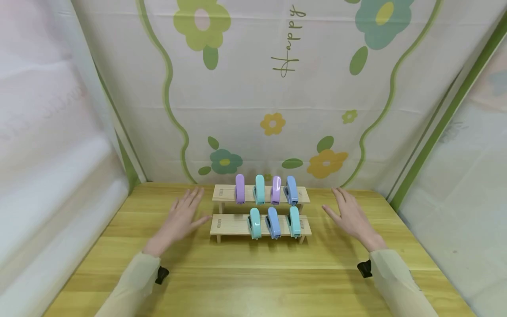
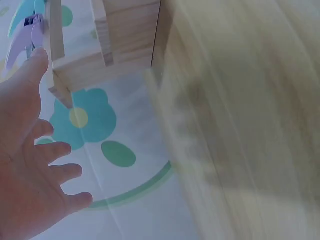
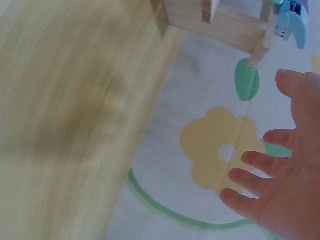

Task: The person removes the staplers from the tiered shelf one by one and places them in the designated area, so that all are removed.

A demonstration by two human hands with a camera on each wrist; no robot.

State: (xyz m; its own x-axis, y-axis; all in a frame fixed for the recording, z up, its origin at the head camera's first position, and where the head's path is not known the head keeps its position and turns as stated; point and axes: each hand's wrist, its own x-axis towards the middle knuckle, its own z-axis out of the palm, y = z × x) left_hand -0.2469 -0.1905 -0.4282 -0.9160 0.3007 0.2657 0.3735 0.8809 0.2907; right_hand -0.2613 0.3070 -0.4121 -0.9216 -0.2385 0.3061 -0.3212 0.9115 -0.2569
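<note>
A two-step wooden rack [image 1: 231, 224] stands on the table and bears small pastel staplers. Along its upper step are a purple stapler [image 1: 240, 189], a teal stapler [image 1: 259, 189], a second purple one and a blue stapler [image 1: 291, 190]. The lower step carries a teal stapler [image 1: 255, 223], a blue stapler [image 1: 273, 223] and another teal one [image 1: 294, 221] toward its right; its left end is bare. My left hand [image 1: 178, 220] hovers left of the rack, fingers extended, holding nothing. To the right, my right hand [image 1: 352, 218] is likewise spread and holds nothing.
The wooden tabletop [image 1: 253, 281] spreads in front of and beside the rack. A white flower-printed curtain [image 1: 237, 88] rises close behind the rack, and similar cloth walls [image 1: 51, 154] flank the table on both sides.
</note>
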